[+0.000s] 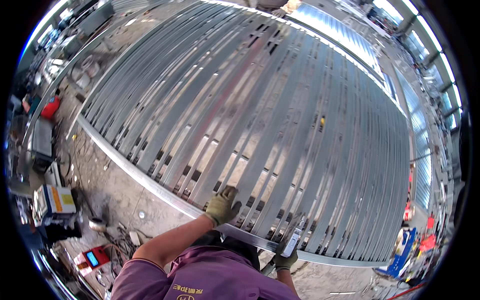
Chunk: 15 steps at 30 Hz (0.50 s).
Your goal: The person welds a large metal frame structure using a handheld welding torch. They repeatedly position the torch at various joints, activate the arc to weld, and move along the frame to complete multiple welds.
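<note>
A large panel of long grey metal slats (280,112) in a metal frame spreads out in front of me. My left hand (222,206), in a green-grey work glove, rests on the slats just beyond the near rail (165,194). Its thumb is apart from the fingers, and no tool is in it. At the near rail farther right, my right hand (286,261), gloved too, is closed round a pale grey handheld tool like a welding gun (292,242). The tool's narrow tip points away from me over the slats. My palm and grip are partly hidden behind it.
A person's hand (290,7) shows at the panel's far edge. On the left floor stand a white and yellow box (56,200), a red device with a lit screen (95,258) and loose cables. A blue metal piece (403,252) lies right. More slatted panels (340,32) lie beyond.
</note>
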Motion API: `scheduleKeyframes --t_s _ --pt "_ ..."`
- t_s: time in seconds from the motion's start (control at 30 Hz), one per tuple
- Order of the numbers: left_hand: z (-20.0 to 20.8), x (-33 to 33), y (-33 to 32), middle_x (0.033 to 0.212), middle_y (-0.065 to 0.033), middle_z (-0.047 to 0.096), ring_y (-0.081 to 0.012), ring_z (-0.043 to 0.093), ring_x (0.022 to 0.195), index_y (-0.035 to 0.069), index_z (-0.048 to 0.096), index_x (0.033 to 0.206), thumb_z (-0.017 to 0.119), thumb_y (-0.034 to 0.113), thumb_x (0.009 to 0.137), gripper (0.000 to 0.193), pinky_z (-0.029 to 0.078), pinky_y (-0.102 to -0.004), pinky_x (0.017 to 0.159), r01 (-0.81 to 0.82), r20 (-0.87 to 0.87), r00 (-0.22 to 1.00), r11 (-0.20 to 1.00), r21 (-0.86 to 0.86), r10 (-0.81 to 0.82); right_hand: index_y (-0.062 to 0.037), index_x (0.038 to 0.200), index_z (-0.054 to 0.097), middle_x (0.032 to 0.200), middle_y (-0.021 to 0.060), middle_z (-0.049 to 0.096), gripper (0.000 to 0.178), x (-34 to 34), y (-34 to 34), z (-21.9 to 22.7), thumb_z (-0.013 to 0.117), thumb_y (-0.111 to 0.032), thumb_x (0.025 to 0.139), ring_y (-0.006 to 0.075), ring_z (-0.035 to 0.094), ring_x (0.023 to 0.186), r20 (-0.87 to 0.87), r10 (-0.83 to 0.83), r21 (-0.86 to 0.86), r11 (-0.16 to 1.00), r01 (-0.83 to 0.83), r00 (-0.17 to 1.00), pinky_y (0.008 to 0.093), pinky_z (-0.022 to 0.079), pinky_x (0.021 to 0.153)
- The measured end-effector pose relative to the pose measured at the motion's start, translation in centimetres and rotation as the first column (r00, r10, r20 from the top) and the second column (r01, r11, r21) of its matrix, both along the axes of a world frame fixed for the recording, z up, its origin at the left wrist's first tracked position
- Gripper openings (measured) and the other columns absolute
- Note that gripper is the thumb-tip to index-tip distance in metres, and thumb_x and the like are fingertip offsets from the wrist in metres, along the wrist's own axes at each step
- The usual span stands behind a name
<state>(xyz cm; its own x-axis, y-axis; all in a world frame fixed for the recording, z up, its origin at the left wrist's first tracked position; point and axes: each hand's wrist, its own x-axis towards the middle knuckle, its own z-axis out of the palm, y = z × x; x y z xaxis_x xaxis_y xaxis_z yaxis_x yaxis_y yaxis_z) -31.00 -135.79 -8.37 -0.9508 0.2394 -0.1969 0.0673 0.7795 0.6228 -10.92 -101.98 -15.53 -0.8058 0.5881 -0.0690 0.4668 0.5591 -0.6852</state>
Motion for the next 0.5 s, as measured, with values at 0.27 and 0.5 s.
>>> scheduleKeyframes --t_s 0.27,0.5 --pt "0.5 13.6 -4.5 0.131 -0.0193 0.07 -0.0411 0.066 0.121 0.007 0.067 0.131 0.066 0.031 0.098 0.041 0.054 -0.0487 0.103 -0.164 0.244 0.965 0.949 0.268 0.098 -0.0001 0.139 0.062 0.126 0.0129 0.071 0.055 -1.2 -1.4 4.2 0.08 -0.029 0.096 0.0238 0.068 0.11 0.085 0.192 -0.306 0.939 -0.157 0.978 0.0397 0.055 0.096" --pt "5.5 9.3 -13.6 0.132 -0.0222 0.07 -0.0429 0.065 0.123 0.008 0.067 0.135 0.064 0.037 0.098 0.047 0.051 -0.0505 0.106 -0.156 0.164 0.98 0.949 0.275 0.114 -0.0032 0.133 0.067 0.122 0.0092 0.071 0.039 -7.1 -11.1 9.5 0.072 -0.024 0.101 0.0203 0.066 0.107 0.059 0.578 -0.275 0.793 -0.543 0.814 0.0396 0.055 0.092"
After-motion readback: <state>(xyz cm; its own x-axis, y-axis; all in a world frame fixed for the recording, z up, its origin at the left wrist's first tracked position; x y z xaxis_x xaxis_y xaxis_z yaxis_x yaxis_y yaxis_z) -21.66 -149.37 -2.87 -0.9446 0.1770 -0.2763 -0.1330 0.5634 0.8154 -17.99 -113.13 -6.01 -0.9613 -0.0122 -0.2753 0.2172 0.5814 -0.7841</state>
